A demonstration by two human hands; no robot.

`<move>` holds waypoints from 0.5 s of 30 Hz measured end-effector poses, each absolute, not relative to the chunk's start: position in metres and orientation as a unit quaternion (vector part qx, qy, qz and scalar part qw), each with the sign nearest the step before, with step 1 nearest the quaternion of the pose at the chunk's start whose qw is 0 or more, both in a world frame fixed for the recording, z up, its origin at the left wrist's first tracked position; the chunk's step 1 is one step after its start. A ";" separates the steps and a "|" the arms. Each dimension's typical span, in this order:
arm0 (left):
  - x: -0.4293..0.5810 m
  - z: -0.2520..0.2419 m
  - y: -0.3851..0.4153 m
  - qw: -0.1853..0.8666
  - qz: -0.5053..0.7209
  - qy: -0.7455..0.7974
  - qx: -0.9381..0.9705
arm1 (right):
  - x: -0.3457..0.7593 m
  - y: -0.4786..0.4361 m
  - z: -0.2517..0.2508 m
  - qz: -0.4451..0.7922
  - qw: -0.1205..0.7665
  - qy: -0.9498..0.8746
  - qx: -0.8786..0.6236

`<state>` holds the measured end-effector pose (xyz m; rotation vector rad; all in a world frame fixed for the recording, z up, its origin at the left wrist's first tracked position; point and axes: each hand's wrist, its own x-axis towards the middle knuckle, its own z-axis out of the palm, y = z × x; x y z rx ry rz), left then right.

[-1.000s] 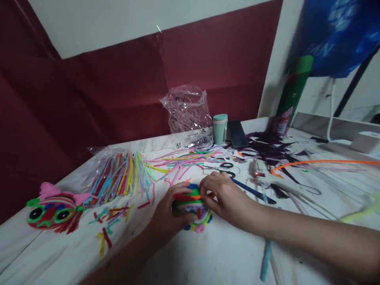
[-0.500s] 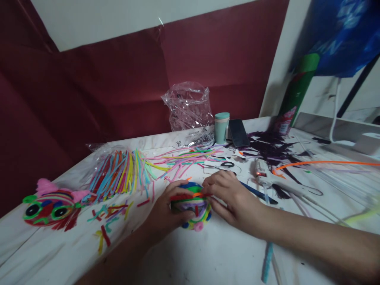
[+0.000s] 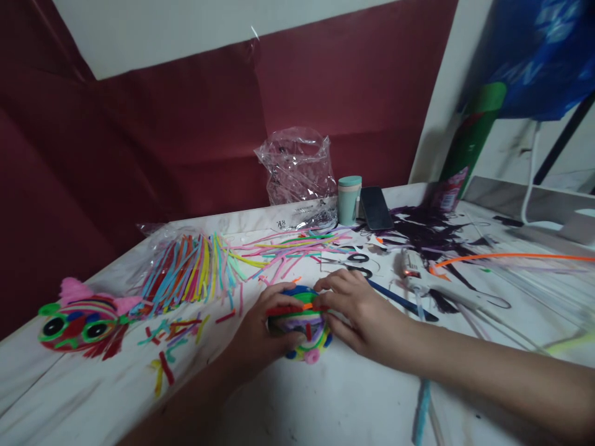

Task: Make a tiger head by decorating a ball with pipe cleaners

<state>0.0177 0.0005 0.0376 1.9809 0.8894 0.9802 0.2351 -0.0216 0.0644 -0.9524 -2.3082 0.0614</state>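
A round craft of coloured pipe cleaners (image 3: pixel 302 323), striped blue, green, purple and yellow with a pink knob at its near edge, sits low over the table between my hands. Its left side is in the grip of my left hand (image 3: pixel 264 325), thumb below and fingers on top. My right hand (image 3: pixel 353 306) has its fingertips pressed on the right side, by a short orange strip (image 3: pixel 308 306) on the top. Red pipe cleaner runs across the craft under my fingers. Whether the right fingertips pinch the strip's end is hidden.
A finished-looking fish-face craft (image 3: pixel 83 322) lies at left. Behind are a pipe-cleaner bundle (image 3: pixel 190 272), cut scraps (image 3: pixel 171 334), scissors (image 3: pixel 357 257), a green cup (image 3: pixel 349 201) and a phone (image 3: pixel 375 207). A glue gun (image 3: pixel 425 279) with its cord lies right, near purple shreds (image 3: pixel 427 229).
My right fingertips have shifted slightly left over the orange strip, covering more of it. The left hand keeps its hold. The view has moved a little.
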 end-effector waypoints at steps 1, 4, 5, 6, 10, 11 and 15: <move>0.018 0.038 0.000 0.368 0.382 0.344 0.775 | 0.234 -0.022 0.064 0.024 0.312 -0.878 -0.362; 0.018 0.038 0.000 0.361 0.383 0.341 0.779 | 0.234 -0.021 0.064 0.006 0.320 -0.876 -0.362; 0.018 0.037 0.000 0.360 0.382 0.343 0.779 | 0.234 -0.021 0.064 -0.003 0.322 -0.876 -0.359; 0.018 0.037 0.000 0.362 0.383 0.345 0.777 | 0.235 -0.021 0.064 -0.008 0.323 -0.877 -0.355; 0.017 0.036 -0.001 0.373 0.384 0.343 0.772 | 0.235 -0.021 0.064 0.001 0.309 -0.889 -0.337; 0.018 0.035 -0.001 0.374 0.392 0.340 0.768 | 0.234 -0.021 0.064 0.002 0.308 -0.890 -0.337; 0.017 0.030 -0.002 0.411 0.403 0.352 0.738 | 0.233 -0.022 0.063 -0.002 0.307 -0.890 -0.337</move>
